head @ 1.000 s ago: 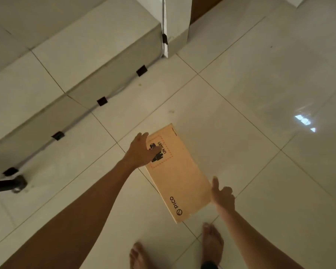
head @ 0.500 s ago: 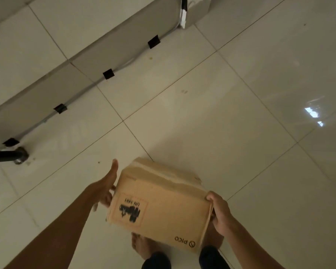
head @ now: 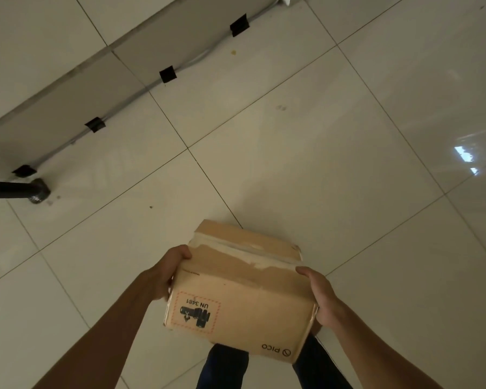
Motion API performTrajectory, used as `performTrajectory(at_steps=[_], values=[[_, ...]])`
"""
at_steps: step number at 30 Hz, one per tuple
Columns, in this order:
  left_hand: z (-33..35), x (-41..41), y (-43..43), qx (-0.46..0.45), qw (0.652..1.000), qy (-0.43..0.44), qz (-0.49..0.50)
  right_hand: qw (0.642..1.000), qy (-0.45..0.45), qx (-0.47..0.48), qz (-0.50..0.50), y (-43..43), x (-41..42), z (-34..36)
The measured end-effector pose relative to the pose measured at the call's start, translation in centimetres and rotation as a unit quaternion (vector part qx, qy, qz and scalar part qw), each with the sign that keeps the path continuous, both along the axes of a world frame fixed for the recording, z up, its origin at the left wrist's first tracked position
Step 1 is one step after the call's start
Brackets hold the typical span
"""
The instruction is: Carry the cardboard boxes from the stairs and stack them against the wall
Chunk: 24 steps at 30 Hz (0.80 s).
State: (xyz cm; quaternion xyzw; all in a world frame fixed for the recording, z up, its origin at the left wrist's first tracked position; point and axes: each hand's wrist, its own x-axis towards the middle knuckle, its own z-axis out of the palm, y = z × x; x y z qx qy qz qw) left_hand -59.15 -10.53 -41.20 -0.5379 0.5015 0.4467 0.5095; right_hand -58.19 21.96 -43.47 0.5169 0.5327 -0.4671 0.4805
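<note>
A brown cardboard box (head: 244, 293) with a taped top, a red-framed UN 3481 label and the word PICO is held up in front of me, above my legs. My left hand (head: 166, 272) grips its left end with the fingers curled over the top edge. My right hand (head: 319, 296) grips its right end, thumb on the top face. The box hangs clear of the floor, its near face turned toward me.
A grey step riser (head: 68, 108) runs diagonally across the upper left, with a cable taped along its foot by black tape patches (head: 167, 74). A black pole (head: 14, 189) with a foot stands at the left. White glossy floor tiles (head: 348, 136) spread to the right.
The box has come up off the floor and nearer to me. My left hand went from an open reach beside it to a grip on its left end; the right keeps its hold.
</note>
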Motion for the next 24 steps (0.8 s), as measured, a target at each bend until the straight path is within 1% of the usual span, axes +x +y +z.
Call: performTrajectory(at_steps=[3, 6, 9, 11, 13, 15, 18, 20, 23, 24], values=[[0.0, 0.6, -0.2, 0.020, 0.997, 0.046, 0.052, 0.999, 0.018, -0.025, -0.034, 1.3, 0.1, 0.1], [0.4, 0.9, 0.8, -0.004, 0.993, 0.077, 0.085, 0.998, 0.047, 0.003, -0.050, 1.7, 0.2, 0.3], [-0.2, 1.2, 2.1, -0.038, 0.994, 0.088, 0.057, 0.994, 0.079, 0.065, -0.026, 1.6, -0.3, 1.2], [0.7, 1.4, 3.0, -0.053, 0.994, 0.092, 0.014, 0.993, 0.093, 0.079, 0.000, 1.9, -0.8, 2.3], [3.9, 0.9, 4.3, -0.063, 0.993, 0.098, -0.034, 0.991, 0.094, 0.089, 0.041, 2.3, -1.2, 4.2], [5.9, 1.0, 4.8, -0.049, 0.992, 0.102, -0.053, 0.985, 0.104, 0.117, 0.075, 2.7, -1.7, 6.4], [7.6, 2.0, 4.6, -0.032, 0.992, 0.119, -0.025, 0.968, 0.143, 0.162, 0.130, 3.0, -2.6, 10.5], [11.3, 1.7, 5.1, -0.043, 0.989, 0.141, -0.011, 0.954, 0.166, 0.182, 0.173, 3.1, -3.4, 14.2], [17.9, 1.7, 6.0, -0.074, 0.980, 0.183, 0.010, 0.943, 0.184, 0.189, 0.202, 3.6, -4.4, 19.8], [19.6, 1.8, 6.2, -0.078, 0.979, 0.185, 0.022, 0.939, 0.193, 0.191, 0.214, 3.6, -4.7, 21.8]])
